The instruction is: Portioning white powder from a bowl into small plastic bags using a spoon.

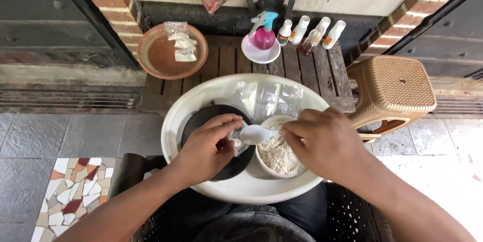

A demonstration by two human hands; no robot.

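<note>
1. White basin, centre frame: left hand pinches a small bag over the black dish; right hand fingers pinch a white spoon above the powder bowl
2. Basin rim nearly meets the wooden rack; bottles crowd its upper edge

I see a wide basin resting on the lap in front of me, and in it a flat pan lies to the left with a bowl of powder just to its right and a heap of clear bags behind both. Behind the basin stands a slatted counter, carrying a clay dish with small packets in it on the left, a spray bottle in a small bowl at the middle, and a row of small bottles just to its right. A stool stands on the floor right of the counter.
</note>
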